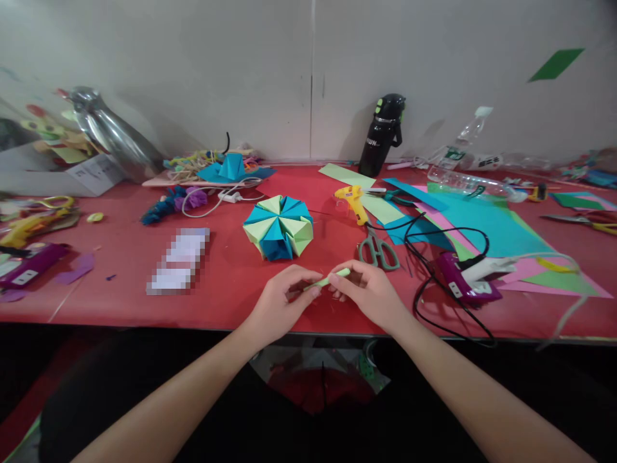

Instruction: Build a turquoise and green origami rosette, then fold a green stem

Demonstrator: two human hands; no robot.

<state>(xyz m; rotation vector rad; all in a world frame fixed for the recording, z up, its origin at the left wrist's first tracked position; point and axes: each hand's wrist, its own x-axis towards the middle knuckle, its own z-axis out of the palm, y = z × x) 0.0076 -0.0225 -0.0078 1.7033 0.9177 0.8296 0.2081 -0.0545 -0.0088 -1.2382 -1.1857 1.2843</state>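
Note:
Between my two hands is a narrow light-green strip of paper (326, 280), which looks folded or rolled. My left hand (285, 297) pinches its left end between thumb and fingers. The thumb and fingertips of my right hand (367, 289) grip the other end. Both hands are just above the front part of the red table (231, 257). Just beyond them sits a blue and light-green folded paper ball (278, 227). Grey-handled scissors (378, 252) lie past my right hand, with a yellow glue gun (353, 200) behind them.
On the right are coloured paper sheets (501, 225), a purple power strip (465, 283), looping black cable (419, 308) and a plastic bottle (477, 183) lying down. A black flask (383, 138) leans at the wall. A pixelated flat object (179, 260) is on the left.

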